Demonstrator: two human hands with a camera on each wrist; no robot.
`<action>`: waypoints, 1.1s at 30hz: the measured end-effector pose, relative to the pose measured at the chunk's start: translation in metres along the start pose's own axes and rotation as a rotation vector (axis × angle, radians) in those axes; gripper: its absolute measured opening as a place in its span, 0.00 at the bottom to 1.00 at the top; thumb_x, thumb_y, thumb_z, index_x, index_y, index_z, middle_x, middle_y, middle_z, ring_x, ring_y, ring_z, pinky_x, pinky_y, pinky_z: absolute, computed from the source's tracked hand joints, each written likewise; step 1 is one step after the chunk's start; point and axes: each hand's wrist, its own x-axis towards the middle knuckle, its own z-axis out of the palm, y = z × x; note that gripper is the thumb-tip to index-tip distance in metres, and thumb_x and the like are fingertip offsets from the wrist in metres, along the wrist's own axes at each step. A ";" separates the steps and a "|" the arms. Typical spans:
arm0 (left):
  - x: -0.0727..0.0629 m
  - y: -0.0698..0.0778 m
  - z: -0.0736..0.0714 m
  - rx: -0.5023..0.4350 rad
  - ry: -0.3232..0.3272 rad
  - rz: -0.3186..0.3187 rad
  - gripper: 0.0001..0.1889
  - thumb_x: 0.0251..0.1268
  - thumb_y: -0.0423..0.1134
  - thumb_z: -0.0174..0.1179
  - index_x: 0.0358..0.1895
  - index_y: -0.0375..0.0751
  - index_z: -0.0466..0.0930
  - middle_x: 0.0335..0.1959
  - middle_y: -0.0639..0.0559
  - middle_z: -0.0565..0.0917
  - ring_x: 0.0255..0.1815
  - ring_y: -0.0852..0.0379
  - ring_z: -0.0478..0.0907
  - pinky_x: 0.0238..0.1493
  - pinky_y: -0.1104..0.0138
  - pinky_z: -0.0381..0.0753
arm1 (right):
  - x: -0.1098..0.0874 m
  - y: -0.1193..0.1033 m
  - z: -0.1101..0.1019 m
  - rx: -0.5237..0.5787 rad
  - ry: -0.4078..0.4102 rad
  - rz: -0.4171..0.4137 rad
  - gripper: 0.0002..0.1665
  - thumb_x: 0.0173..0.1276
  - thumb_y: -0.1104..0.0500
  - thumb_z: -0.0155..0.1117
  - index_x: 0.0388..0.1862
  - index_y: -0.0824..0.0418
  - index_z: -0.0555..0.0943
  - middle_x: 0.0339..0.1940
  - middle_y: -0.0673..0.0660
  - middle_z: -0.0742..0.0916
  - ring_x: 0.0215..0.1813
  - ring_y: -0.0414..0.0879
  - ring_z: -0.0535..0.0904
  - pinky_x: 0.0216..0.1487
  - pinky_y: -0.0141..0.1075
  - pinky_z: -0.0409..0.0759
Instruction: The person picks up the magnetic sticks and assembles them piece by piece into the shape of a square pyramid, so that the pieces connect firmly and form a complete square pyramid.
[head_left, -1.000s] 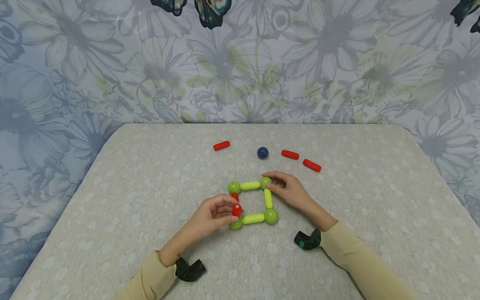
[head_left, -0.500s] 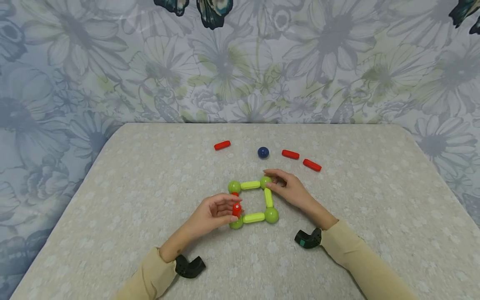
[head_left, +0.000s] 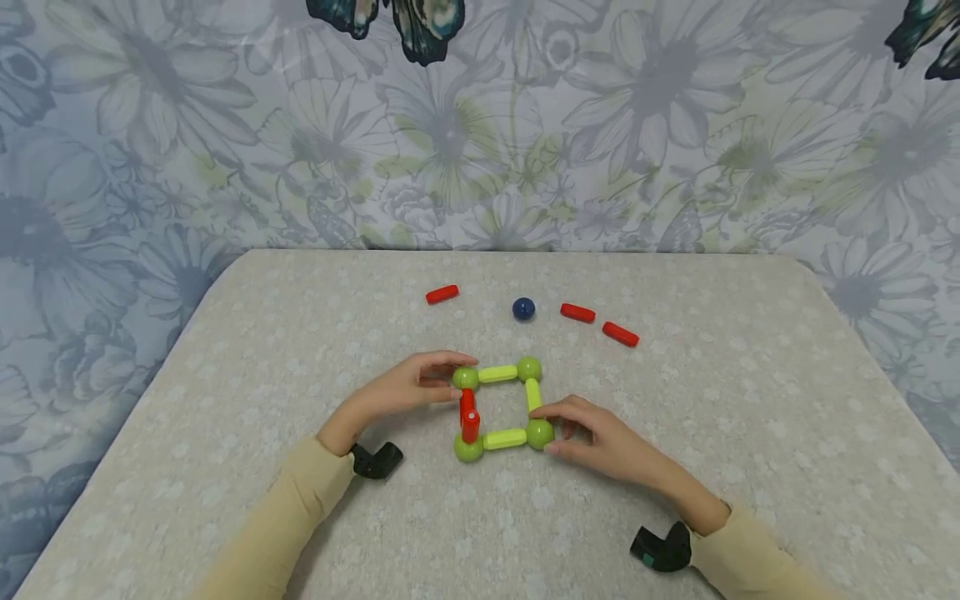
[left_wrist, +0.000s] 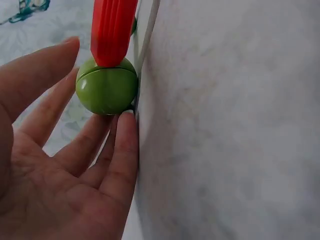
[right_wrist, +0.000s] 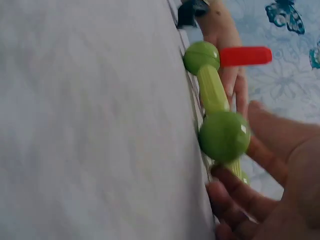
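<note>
A square frame of green balls joined by yellow-green rods [head_left: 504,438] and a red rod [head_left: 467,403] lies on the table. Another red rod [head_left: 470,427] stands up from the near-left green ball [head_left: 468,449]. My left hand [head_left: 405,385] holds the far-left green ball [head_left: 465,377] from the side; the left wrist view shows its fingers [left_wrist: 125,150] around the ball. At the near-right green ball [head_left: 539,433], my right hand [head_left: 600,442] has its thumb and fingers around it. The far-right green ball [head_left: 528,368] is untouched.
Behind the frame lie a dark blue ball [head_left: 523,309] and loose red rods: one at the left [head_left: 442,294], two at the right, including the outermost rod [head_left: 620,335]. A patterned cloth covers the table [head_left: 300,333], with a floral wall [head_left: 480,150] behind it.
My left hand has left the upright red rod and moved back to the far-left ball. My right hand has come from the far-right ball to the near-right one.
</note>
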 end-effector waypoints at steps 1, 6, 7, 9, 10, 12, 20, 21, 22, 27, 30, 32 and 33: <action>0.004 -0.001 0.000 0.009 -0.021 0.000 0.23 0.63 0.31 0.61 0.62 0.35 0.71 0.60 0.45 0.73 0.58 0.50 0.70 0.56 0.60 0.71 | 0.000 -0.002 0.003 -0.010 0.010 0.001 0.23 0.63 0.60 0.67 0.57 0.60 0.77 0.43 0.50 0.79 0.37 0.47 0.72 0.37 0.37 0.74; 0.008 -0.003 0.000 0.040 -0.029 0.004 0.18 0.63 0.29 0.60 0.57 0.35 0.76 0.54 0.46 0.77 0.52 0.51 0.74 0.51 0.61 0.74 | 0.004 -0.018 0.009 -0.017 0.086 -0.009 0.21 0.56 0.68 0.70 0.50 0.66 0.79 0.37 0.56 0.80 0.33 0.54 0.72 0.32 0.41 0.72; 0.008 -0.003 0.000 0.045 -0.025 0.005 0.18 0.63 0.29 0.60 0.56 0.35 0.76 0.53 0.45 0.77 0.51 0.51 0.75 0.51 0.61 0.74 | 0.005 -0.022 0.009 -0.017 0.096 -0.014 0.21 0.55 0.70 0.70 0.49 0.67 0.80 0.36 0.57 0.81 0.32 0.55 0.72 0.31 0.42 0.73; 0.005 -0.002 0.000 0.058 -0.022 0.006 0.18 0.63 0.29 0.60 0.56 0.35 0.76 0.53 0.46 0.78 0.51 0.51 0.75 0.51 0.60 0.74 | 0.007 -0.031 0.006 -0.018 0.099 -0.018 0.20 0.55 0.72 0.69 0.48 0.69 0.80 0.36 0.59 0.81 0.32 0.56 0.73 0.32 0.43 0.73; 0.003 -0.002 -0.001 0.064 -0.023 0.011 0.18 0.62 0.29 0.60 0.56 0.34 0.76 0.53 0.46 0.78 0.51 0.51 0.75 0.52 0.60 0.74 | 0.007 -0.035 0.004 -0.023 0.097 -0.018 0.20 0.55 0.73 0.68 0.48 0.69 0.80 0.37 0.59 0.81 0.33 0.56 0.73 0.32 0.43 0.73; -0.002 -0.001 0.000 0.080 -0.030 0.021 0.17 0.62 0.30 0.61 0.55 0.35 0.77 0.52 0.46 0.78 0.52 0.51 0.74 0.52 0.60 0.73 | 0.009 -0.038 -0.001 -0.033 0.092 -0.013 0.19 0.56 0.74 0.67 0.48 0.69 0.79 0.38 0.59 0.81 0.34 0.54 0.73 0.33 0.43 0.74; -0.021 0.003 0.011 0.144 -0.059 0.048 0.17 0.61 0.30 0.62 0.54 0.36 0.77 0.50 0.50 0.79 0.51 0.53 0.73 0.53 0.59 0.73 | 0.025 -0.005 -0.015 -0.025 0.077 0.120 0.15 0.65 0.66 0.63 0.51 0.62 0.78 0.43 0.52 0.81 0.37 0.47 0.74 0.36 0.37 0.73; -0.023 0.004 0.013 0.155 -0.063 0.056 0.17 0.61 0.31 0.62 0.54 0.36 0.77 0.50 0.50 0.79 0.51 0.53 0.73 0.53 0.59 0.72 | 0.028 0.003 -0.017 -0.028 0.075 0.114 0.15 0.65 0.65 0.63 0.51 0.62 0.78 0.42 0.51 0.81 0.36 0.46 0.73 0.35 0.36 0.73; -0.025 0.004 0.015 0.163 -0.068 0.061 0.17 0.61 0.31 0.62 0.54 0.37 0.77 0.50 0.50 0.79 0.51 0.54 0.73 0.54 0.59 0.72 | 0.032 0.010 -0.018 -0.028 0.070 0.107 0.15 0.66 0.64 0.63 0.51 0.63 0.78 0.42 0.51 0.81 0.36 0.46 0.73 0.34 0.35 0.72; -0.033 0.007 0.023 0.188 -0.082 0.065 0.19 0.62 0.34 0.62 0.57 0.40 0.76 0.51 0.55 0.78 0.50 0.57 0.73 0.53 0.61 0.72 | 0.047 0.002 -0.028 0.008 0.050 0.103 0.16 0.66 0.67 0.60 0.53 0.69 0.77 0.46 0.59 0.82 0.38 0.51 0.74 0.39 0.40 0.73; -0.035 0.011 0.026 0.189 -0.098 0.065 0.19 0.63 0.35 0.62 0.58 0.41 0.76 0.52 0.56 0.78 0.52 0.58 0.73 0.53 0.62 0.72 | 0.052 0.005 -0.029 0.029 0.048 0.145 0.17 0.68 0.65 0.59 0.55 0.67 0.77 0.51 0.59 0.81 0.41 0.51 0.74 0.42 0.41 0.73; -0.035 0.011 0.027 0.193 -0.103 0.068 0.19 0.63 0.35 0.61 0.58 0.41 0.76 0.53 0.57 0.78 0.52 0.58 0.73 0.53 0.61 0.72 | 0.054 0.016 -0.028 0.029 0.049 0.161 0.18 0.69 0.63 0.59 0.57 0.64 0.78 0.52 0.56 0.81 0.42 0.49 0.74 0.44 0.40 0.73; -0.036 0.012 0.027 0.193 -0.103 0.067 0.19 0.64 0.35 0.61 0.58 0.41 0.76 0.53 0.57 0.78 0.52 0.58 0.73 0.53 0.61 0.72 | 0.054 0.021 -0.027 0.030 0.049 0.162 0.18 0.69 0.62 0.59 0.57 0.63 0.78 0.52 0.55 0.81 0.43 0.48 0.74 0.44 0.39 0.73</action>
